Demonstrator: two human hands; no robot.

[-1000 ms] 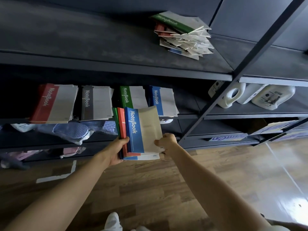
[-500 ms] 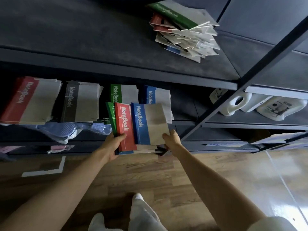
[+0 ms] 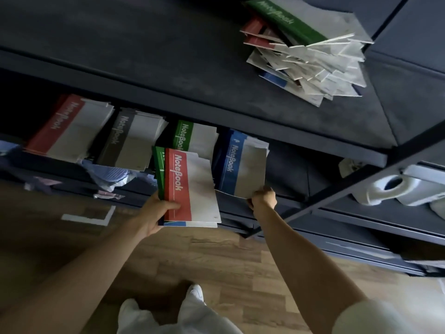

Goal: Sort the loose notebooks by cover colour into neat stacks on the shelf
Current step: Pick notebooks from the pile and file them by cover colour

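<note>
A pile (image 3: 310, 59) lies at the right of the top shelf (image 3: 144, 56). On the middle shelf (image 3: 289, 169) four stacks sit side by side: the first stack (image 3: 69, 128) at the left, then the second stack (image 3: 134, 143), third stack (image 3: 197, 138) and fourth stack (image 3: 261, 147). The left hand (image 3: 154, 213) holds a bundle (image 3: 192, 189) before the third stack, the right hand (image 3: 263, 198) pinches the near edge of a notebook (image 3: 248, 174) atop the fourth stack, and jugs (image 3: 390, 189) lie further right, past the post (image 3: 313, 201).
</note>
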